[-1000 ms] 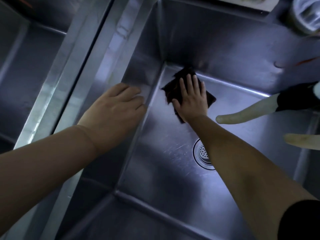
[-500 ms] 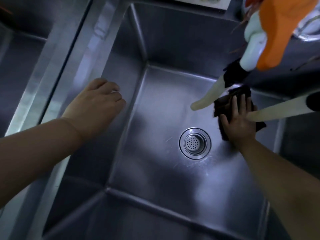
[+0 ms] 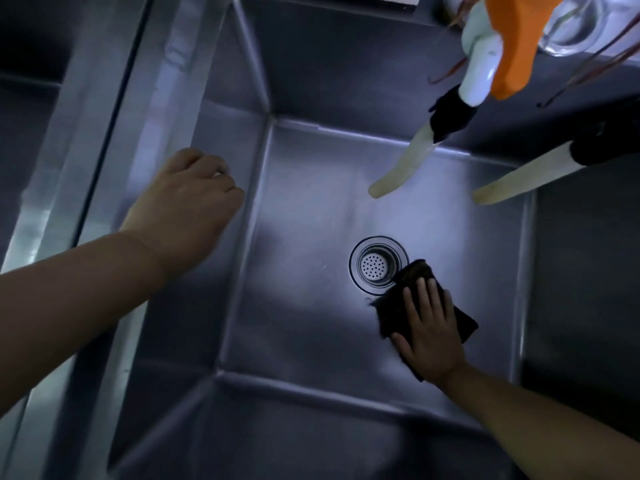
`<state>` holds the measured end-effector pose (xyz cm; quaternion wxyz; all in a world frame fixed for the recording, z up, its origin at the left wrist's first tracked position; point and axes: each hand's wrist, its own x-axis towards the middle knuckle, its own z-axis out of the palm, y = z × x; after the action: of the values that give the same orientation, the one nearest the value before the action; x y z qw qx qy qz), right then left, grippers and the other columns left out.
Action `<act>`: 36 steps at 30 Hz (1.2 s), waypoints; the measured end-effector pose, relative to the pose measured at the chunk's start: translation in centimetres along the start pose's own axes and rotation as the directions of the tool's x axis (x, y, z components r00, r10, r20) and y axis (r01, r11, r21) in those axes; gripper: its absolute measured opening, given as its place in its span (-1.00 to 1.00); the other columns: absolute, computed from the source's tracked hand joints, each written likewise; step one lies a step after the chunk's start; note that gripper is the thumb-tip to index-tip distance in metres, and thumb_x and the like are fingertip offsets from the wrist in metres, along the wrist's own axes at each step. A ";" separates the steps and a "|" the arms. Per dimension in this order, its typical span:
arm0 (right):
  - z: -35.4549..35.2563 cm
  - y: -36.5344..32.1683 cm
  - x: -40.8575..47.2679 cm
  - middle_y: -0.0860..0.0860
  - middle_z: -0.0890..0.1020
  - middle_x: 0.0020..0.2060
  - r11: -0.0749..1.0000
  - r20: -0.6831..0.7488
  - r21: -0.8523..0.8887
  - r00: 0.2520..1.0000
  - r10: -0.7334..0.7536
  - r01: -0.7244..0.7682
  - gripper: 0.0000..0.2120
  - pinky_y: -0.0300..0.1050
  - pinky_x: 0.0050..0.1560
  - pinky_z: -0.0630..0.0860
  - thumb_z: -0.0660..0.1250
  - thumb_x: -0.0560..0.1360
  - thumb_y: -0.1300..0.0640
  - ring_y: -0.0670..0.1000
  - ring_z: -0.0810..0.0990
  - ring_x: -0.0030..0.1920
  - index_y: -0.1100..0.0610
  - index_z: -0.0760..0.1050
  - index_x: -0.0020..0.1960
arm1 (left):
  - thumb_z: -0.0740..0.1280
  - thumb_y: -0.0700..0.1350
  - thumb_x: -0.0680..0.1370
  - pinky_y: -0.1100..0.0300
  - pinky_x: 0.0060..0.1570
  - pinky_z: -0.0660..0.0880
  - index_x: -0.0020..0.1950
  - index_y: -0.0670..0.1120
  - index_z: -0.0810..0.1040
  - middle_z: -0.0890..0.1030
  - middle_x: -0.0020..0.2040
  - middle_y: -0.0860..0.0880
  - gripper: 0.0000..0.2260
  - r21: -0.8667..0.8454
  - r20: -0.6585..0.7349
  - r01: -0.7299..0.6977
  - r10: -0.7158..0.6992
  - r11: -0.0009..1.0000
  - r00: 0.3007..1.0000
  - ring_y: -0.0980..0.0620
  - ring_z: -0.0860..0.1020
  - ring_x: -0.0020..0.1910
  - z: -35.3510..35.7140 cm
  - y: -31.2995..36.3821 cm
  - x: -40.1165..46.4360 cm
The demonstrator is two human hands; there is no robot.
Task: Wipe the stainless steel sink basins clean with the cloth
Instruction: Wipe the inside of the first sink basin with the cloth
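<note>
- The sink basin (image 3: 311,209), the largest thing here, is a deep square steel tub with a dull bluish sheen. Its floor is mostly bare around the cloth, and a second basin (image 3: 31,109) lies in the dark past the divider (image 3: 114,109) on the left.
- The left arm reaches in over that divider, and the left hand (image 3: 187,206) sits at the top of the basin's left wall. Its fingers are curled loosely and hold nothing; whether they press the steel I cannot tell.
- The right hand (image 3: 431,336) lies flat on the floor of the basin with fingers straight and slightly spread, pressing the cloth down rather than gripping it.
- The cloth (image 3: 415,277) is dark, nearly black, folded flat, with a frayed left edge. It lies directly under the right hand, on the right half of the floor toward the near wall.
- The relation that matters: the cloth's far corner touches the right rim of the drain (image 3: 377,263), so the drain lies just ahead and left of the fingertips. The unwiped floor stretches left from there, and the right hand is far nearer to it than the left.
- Two pale hose ends (image 3: 398,171) hang over the far side, well apart from the cloth.
</note>
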<state>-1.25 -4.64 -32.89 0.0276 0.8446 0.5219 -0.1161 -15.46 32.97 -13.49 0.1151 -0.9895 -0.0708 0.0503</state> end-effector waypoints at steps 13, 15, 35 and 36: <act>-1.2 -13.0 9.3 0.34 0.17 0.46 0.985 0.032 0.033 0.985 0.169 -0.170 -0.22 0.26 0.48 -0.04 0.13 0.49 -0.20 0.31 0.08 0.49 0.32 0.12 0.49 | 0.39 -0.35 0.28 0.04 0.14 0.24 -0.13 -0.14 0.62 0.61 -0.22 -0.10 -0.78 -0.035 0.054 0.019 -0.017 0.999 0.998 -0.15 0.49 0.03 0.6 -0.4 -0.6; -1.4 -15.6 11.6 0.35 0.17 0.46 0.971 0.036 0.041 0.971 0.236 -0.238 -0.21 0.27 0.48 -0.06 0.10 0.50 -0.21 0.32 0.07 0.49 0.35 0.09 0.49 | 0.35 -0.34 0.33 0.06 0.19 0.23 -0.10 -0.12 0.61 0.60 -0.19 -0.08 -0.79 -0.042 0.046 0.017 -0.015 0.999 0.999 -0.13 0.46 0.06 0.6 -0.3 -0.6; 1.7 -20.6 4.9 0.14 0.14 0.52 0.717 0.129 0.000 0.711 -0.691 0.697 -0.33 0.14 0.48 -0.21 0.02 0.54 -0.17 0.15 0.03 0.53 0.18 0.08 0.53 | 0.32 -0.37 0.34 -0.04 -0.05 0.38 -0.28 -0.25 0.51 0.50 -0.38 -0.19 -0.95 0.127 -0.028 -0.050 0.054 0.991 0.998 -0.21 0.46 -0.17 -0.2 1.1 -0.6; 1.8 -19.2 4.4 0.12 0.19 0.51 0.704 0.116 0.018 0.698 -0.706 0.710 -0.34 0.16 0.48 -0.17 0.01 0.53 -0.17 0.14 0.08 0.52 0.15 0.13 0.52 | 0.32 -0.37 0.33 -0.03 -0.12 0.39 -0.30 -0.27 0.50 0.52 -0.38 -0.23 -0.96 0.145 -0.031 -0.088 0.093 0.986 0.995 -0.22 0.47 -0.20 -0.4 1.4 -0.7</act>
<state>-16.77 7.61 -34.22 0.0226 0.5706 0.8055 -0.1585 -15.88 31.44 -13.34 0.1847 -0.9817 -0.0200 0.0417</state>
